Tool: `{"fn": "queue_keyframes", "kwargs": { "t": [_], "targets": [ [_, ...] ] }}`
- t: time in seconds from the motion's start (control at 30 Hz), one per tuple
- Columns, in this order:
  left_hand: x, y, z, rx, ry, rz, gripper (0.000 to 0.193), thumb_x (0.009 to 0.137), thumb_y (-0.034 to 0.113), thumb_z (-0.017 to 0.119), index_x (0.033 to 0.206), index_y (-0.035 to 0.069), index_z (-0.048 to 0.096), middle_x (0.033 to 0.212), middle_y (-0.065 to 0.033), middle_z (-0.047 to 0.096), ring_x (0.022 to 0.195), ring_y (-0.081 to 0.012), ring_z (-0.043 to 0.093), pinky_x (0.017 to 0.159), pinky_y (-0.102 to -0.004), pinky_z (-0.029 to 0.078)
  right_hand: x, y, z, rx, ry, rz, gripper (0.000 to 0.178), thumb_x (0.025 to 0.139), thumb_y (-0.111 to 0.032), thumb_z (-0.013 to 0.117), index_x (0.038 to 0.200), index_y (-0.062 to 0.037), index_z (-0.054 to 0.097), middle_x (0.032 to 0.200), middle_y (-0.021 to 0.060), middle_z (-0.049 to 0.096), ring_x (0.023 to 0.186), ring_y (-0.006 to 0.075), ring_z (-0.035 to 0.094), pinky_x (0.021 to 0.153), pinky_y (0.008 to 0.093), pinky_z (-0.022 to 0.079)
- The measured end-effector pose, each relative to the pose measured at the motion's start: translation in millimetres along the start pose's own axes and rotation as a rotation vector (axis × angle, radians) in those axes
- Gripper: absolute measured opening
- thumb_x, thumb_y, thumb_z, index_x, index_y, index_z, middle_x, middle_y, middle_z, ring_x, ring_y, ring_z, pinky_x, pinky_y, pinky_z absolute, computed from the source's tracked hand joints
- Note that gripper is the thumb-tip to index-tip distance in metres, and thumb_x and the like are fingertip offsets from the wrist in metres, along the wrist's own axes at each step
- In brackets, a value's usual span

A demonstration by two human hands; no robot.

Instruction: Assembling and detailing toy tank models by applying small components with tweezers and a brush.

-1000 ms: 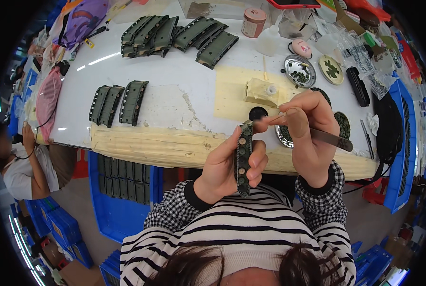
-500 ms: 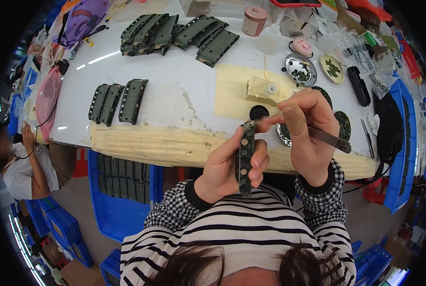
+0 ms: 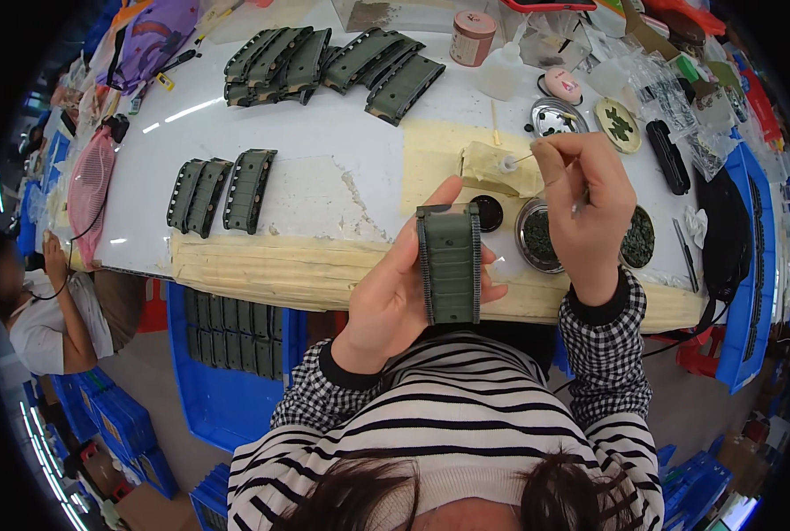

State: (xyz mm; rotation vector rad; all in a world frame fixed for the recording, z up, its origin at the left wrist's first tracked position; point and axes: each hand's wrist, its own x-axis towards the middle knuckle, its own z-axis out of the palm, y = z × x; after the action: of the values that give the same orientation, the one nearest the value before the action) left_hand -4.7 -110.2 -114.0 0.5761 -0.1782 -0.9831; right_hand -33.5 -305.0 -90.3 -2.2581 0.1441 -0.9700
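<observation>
My left hand (image 3: 379,305) holds a dark green tank hull part (image 3: 450,265), its ribbed flat face up and toothed tracks along both long sides. Between the fingertips of my right hand (image 3: 590,208) is a thin needle-like rod (image 3: 525,159). Its tip reaches the mouth of a small bottle (image 3: 506,165) set in a cream-wrapped block (image 3: 482,168). A round black cap or pot (image 3: 487,212) lies just in front of the block. Partly behind my right hand, a metal dish (image 3: 521,239) holds small dark green pieces.
Similar green hull parts (image 3: 276,66) are piled at the back, with several more (image 3: 250,190) at left. A pink tin (image 3: 473,38), a squeeze bottle (image 3: 501,73) and a tray of green pieces (image 3: 619,124) stand to the right. Below the table's padded edge sits a blue crate (image 3: 222,407). Another person (image 3: 54,310) sits at left.
My left hand has turned the hull part from its wheeled side to its flat face. My right hand has moved from the part up to the bottle; the metal strip at its palm no longer shows.
</observation>
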Motion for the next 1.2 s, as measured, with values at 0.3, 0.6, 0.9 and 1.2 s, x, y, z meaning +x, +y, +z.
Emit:
{"fn": "queue_keyframes", "kwargs": {
  "t": [0.3, 0.6, 0.9, 1.2],
  "targets": [
    [-11, 10, -7, 0.915, 0.124, 0.301, 0.061, 0.089, 0.012, 0.065, 0.142, 0.005, 0.036, 0.099, -0.0067, 0.061, 0.080, -0.0103, 0.058, 0.072, -0.0225, 0.046, -4, -15, -9, 0.086, 0.152, -0.161, 0.006, 0.084, -0.002, 0.068, 0.085, 0.0013, 0.063, 0.080, 0.0044, 0.058, 0.058, 0.0066, 0.047, 0.052, 0.0193, 0.037],
    [-11, 11, 1, 1.067, 0.174, 0.353, 0.063, 0.083, 0.014, 0.071, 0.136, 0.003, 0.040, 0.098, -0.0086, 0.062, 0.082, -0.0114, 0.058, 0.075, -0.0250, 0.046, -22, -34, -1, 0.696, -0.222, 0.211, 0.018, 0.096, -0.014, 0.055, 0.092, 0.0033, 0.051, 0.083, 0.0069, 0.059, 0.075, 0.0131, 0.066, 0.067, 0.0224, 0.053],
    [-10, 10, 0, 1.115, 0.175, 0.406, 0.062, 0.082, 0.013, 0.071, 0.135, 0.002, 0.041, 0.095, -0.0093, 0.063, 0.080, -0.0124, 0.060, 0.072, -0.0256, 0.047, -21, -34, -2, 0.666, -0.243, 0.201, 0.018, 0.096, -0.013, 0.055, 0.092, 0.0040, 0.052, 0.083, 0.0068, 0.059, 0.075, 0.0123, 0.065, 0.068, 0.0222, 0.053],
    [-7, 8, -4, 1.145, 0.169, 0.477, 0.060, 0.081, 0.012, 0.072, 0.133, 0.001, 0.043, 0.090, -0.0099, 0.065, 0.073, -0.0135, 0.063, 0.066, -0.0253, 0.049, -21, -32, -1, 0.669, -0.245, 0.192, 0.017, 0.096, -0.013, 0.054, 0.092, 0.0039, 0.052, 0.084, 0.0070, 0.059, 0.075, 0.0126, 0.065, 0.068, 0.0227, 0.053]
  ]
}}
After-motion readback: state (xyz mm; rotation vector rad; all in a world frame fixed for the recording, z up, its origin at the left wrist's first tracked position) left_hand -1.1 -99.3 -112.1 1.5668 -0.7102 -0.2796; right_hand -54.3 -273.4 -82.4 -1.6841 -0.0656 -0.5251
